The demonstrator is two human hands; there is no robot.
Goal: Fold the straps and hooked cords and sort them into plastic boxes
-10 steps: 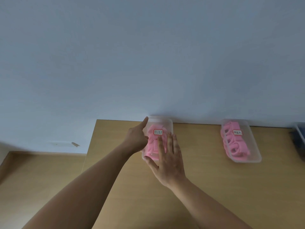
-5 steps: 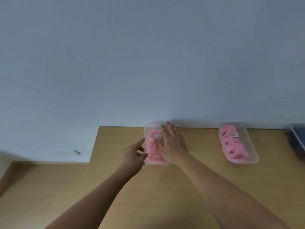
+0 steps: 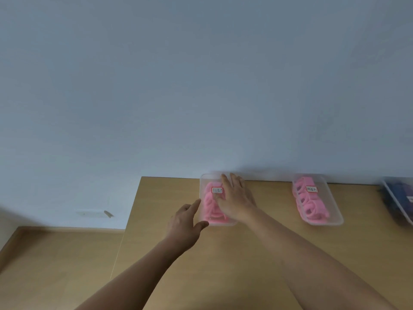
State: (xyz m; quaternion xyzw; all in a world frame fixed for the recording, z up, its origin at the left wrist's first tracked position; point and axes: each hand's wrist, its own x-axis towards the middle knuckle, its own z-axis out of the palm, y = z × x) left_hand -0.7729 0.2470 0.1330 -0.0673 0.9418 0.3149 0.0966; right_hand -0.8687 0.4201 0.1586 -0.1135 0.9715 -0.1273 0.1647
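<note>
Both hands lay open: the right hand (image 3: 234,199) pressed flat inside the left plastic box (image 3: 203,184) of pink straps (image 3: 209,204); the left hand (image 3: 186,222) touched its side.

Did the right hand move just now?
Yes. The right hand slid forward along the left clear plastic box, from its near end to its far rim.

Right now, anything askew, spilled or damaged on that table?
Nothing stands out. The left box and right box sit flat on the table, pink contents inside, none spilled. The right hand lies flat over the left box; the left hand touches its side.
</note>
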